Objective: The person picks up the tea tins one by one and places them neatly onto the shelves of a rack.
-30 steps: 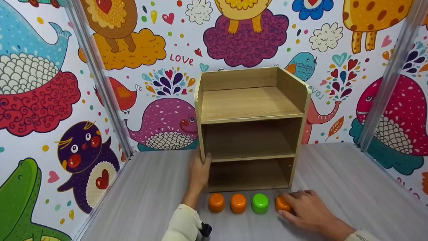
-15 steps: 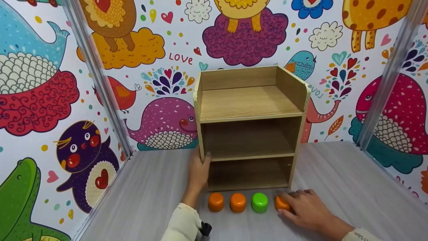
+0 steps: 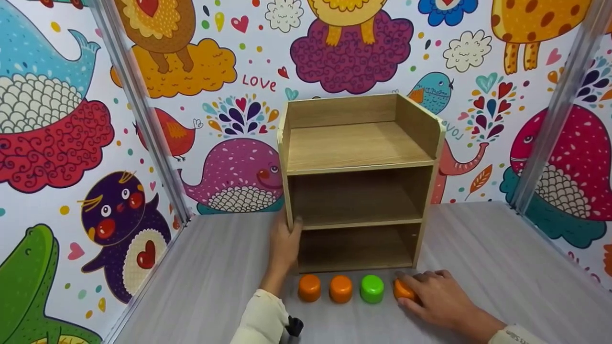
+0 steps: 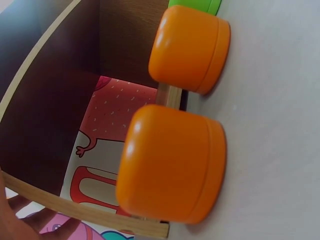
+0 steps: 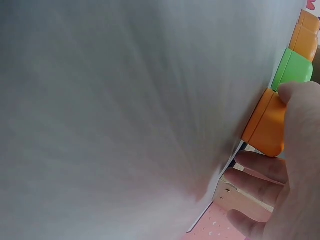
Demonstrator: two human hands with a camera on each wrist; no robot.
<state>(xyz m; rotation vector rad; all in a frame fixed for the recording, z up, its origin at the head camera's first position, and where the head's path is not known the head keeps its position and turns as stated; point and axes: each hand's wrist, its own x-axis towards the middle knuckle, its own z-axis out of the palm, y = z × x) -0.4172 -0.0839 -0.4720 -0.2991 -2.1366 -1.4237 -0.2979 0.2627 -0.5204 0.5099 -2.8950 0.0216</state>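
Note:
A small wooden three-tier shelf [image 3: 356,145] stands on the grey table. My left hand [image 3: 285,243] grips its left side panel, thumb on the front edge and fingers behind, as the left wrist view also shows. In front of the shelf is a row of rounded plastic cylinders: an orange one [image 3: 309,288], a second orange one [image 3: 341,289], a green one [image 3: 372,289] and a third orange cylinder [image 3: 403,290] at the right end. My right hand [image 3: 437,298] holds that last one between thumb and index finger, partly covering it; the other fingers spread beyond it in the right wrist view.
Walls with cartoon animal prints enclose the table at the back and both sides, with metal posts [image 3: 148,119] at the corners. The shelf's back stands near the rear wall. A black device [image 3: 294,327] sits at the left wrist.

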